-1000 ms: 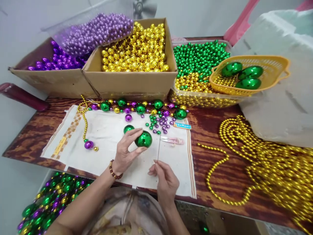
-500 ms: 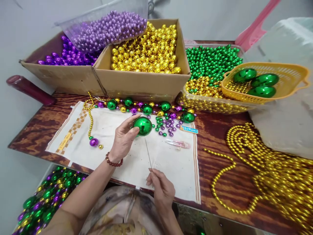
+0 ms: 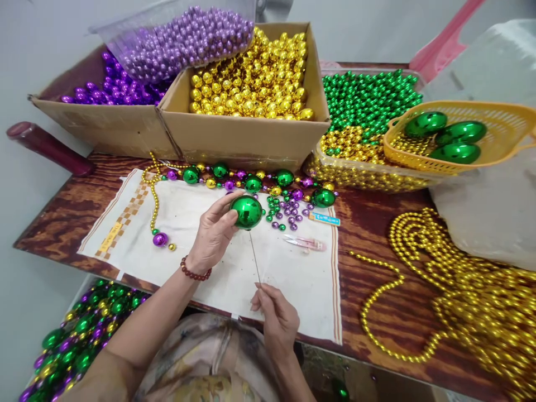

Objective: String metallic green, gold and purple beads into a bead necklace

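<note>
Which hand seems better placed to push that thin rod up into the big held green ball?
Probably the right hand: it pinches the thin rod near its lower end, and the rod points up at the ball's underside. The left hand grips the green ball, so it suits steadying.

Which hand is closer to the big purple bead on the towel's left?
Left. The left hand is right of the purple bead; the right hand is farther right and lower in view.
</note>
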`<state>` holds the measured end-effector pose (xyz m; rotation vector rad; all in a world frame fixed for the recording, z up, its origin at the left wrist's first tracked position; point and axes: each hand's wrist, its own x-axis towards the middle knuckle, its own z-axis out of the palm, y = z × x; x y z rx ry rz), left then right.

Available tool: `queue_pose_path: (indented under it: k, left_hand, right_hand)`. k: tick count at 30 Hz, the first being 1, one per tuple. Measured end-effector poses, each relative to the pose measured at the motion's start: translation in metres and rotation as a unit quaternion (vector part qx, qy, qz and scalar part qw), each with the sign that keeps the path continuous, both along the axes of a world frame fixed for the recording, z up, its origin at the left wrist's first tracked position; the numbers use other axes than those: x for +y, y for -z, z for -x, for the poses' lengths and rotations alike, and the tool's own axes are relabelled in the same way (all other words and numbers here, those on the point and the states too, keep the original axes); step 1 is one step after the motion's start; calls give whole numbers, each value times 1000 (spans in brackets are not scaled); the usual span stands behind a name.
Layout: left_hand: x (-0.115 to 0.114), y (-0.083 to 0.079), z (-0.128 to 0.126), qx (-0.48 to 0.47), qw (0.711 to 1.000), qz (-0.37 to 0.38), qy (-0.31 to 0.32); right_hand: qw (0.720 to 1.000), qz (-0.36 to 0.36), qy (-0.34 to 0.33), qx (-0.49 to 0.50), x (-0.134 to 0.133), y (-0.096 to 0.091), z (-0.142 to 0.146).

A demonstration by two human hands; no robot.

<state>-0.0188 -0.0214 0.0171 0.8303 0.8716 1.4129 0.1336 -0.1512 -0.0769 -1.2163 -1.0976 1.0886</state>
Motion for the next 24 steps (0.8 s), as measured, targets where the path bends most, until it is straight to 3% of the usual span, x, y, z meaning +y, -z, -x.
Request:
queue_pose_path:
  k: [7, 12, 17, 24]
  left_hand:
    - [-5, 2, -8, -24, 1000, 11, 17]
    - [-18, 8, -13, 20, 1000, -6, 16]
    - [-33, 9, -14, 55, 995, -64, 45]
    - [-39, -5, -13, 105, 979, -170, 36]
  right_hand:
    - [1000, -2, 16, 9, 4, -3, 5]
    - [999, 5, 43, 22, 11, -9, 15]
    - [998, -35, 47, 18, 17, -11, 21]
    - [994, -103, 30, 29, 20, -10, 18]
